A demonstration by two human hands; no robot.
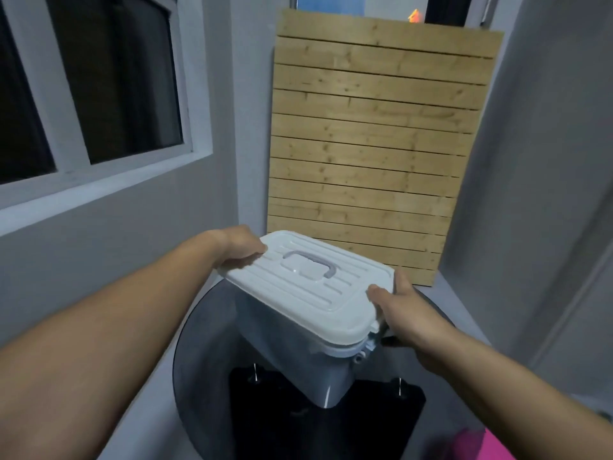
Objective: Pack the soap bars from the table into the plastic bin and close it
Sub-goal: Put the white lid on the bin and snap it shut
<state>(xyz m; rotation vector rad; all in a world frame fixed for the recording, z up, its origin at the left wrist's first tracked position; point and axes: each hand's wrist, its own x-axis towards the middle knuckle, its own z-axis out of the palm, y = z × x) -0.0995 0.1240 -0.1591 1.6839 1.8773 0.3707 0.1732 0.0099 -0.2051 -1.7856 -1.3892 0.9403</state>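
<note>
Forearms near; left hand (239, 249), right hand (403, 310) gripping lidded bin (298, 346)

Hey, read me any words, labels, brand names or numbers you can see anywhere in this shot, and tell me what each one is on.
None can be read.
White lid of the plastic bin: only moulded ridges and a handle, no print.
Wooden slat panel: bare wood, no marks.
Orange shape above the panel: too blurred to tell if it carries text.
Left hand and right hand hide the lid's ends, so any label there stays unseen.
</note>
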